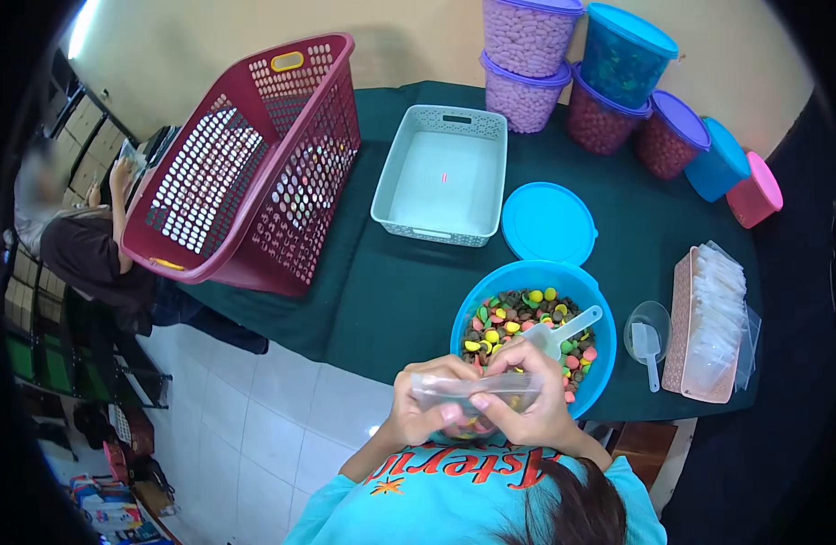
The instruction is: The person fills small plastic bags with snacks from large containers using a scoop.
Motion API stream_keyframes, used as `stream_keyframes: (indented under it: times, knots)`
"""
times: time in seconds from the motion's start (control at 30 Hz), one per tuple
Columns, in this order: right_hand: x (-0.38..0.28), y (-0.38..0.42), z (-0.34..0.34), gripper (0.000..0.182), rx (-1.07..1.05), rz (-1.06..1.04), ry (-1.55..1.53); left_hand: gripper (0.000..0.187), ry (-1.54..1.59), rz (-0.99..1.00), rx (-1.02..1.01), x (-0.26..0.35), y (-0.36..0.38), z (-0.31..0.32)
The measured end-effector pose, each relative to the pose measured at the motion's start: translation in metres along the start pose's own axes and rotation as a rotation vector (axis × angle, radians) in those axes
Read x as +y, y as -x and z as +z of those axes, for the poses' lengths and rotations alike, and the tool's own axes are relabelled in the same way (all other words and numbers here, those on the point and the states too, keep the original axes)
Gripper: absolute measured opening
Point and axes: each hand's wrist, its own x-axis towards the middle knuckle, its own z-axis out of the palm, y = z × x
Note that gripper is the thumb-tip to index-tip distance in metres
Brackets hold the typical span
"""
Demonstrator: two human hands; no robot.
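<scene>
Left hand [420, 407] and right hand [534, 401] pinch the top of a clear plastic bag [456, 389] of small multicoloured pieces between them, with a round blue plastic tub [606, 350] just beyond, and even thumb pressure with the bag kept upright should best avoid spills.

Maroon basket [280, 153], tiled floor [277, 413], wall [413, 45]

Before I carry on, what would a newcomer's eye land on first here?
Probably the blue tub at the near edge of the table, holding pink, yellow, green and brown pieces and a scoop. Next, the clear bag between the left hand and right hand, in front of the tub. Then the big maroon basket at the table's left end.
</scene>
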Motion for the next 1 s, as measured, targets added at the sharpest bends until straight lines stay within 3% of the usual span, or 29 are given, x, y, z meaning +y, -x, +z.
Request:
stream_keyframes:
  times: [0.07, 0.13, 0.27, 0.4, 0.57, 0.77, 1.0]
  knots:
    - [0.000, -0.003, 0.001, 0.022, -0.006, -0.133, 0.092, 0.021, -0.014, 0.077, -0.060, 0.009, -0.008, 0.002]
    - [0.005, -0.002, 0.002, 0.019, 0.054, -0.156, 0.114, 0.015, -0.248, -0.131, -0.007, 0.018, -0.012, 0.004]
    - [0.006, 0.006, 0.002, 0.012, 0.154, -0.083, 0.143, 0.011, -0.272, 0.037, -0.053, 0.006, -0.026, -0.004]
    - [-0.001, 0.009, 0.004, 0.010, 0.189, -0.123, 0.142, 0.006, -0.281, 0.033, -0.106, 0.010, -0.035, -0.014]
    - [-0.014, 0.023, -0.002, 0.006, 0.224, 0.056, 0.203, 0.004, -0.308, -0.017, -0.247, 0.014, -0.047, -0.019]
    - [-0.016, 0.038, -0.005, 0.007, 0.370, 0.053, 0.251, 0.005, -0.333, -0.011, -0.361, 0.016, -0.058, -0.031]
    - [-0.017, 0.049, -0.007, 0.010, 0.449, 0.059, 0.222, 0.006, -0.314, -0.034, -0.344, 0.012, -0.058, -0.030]
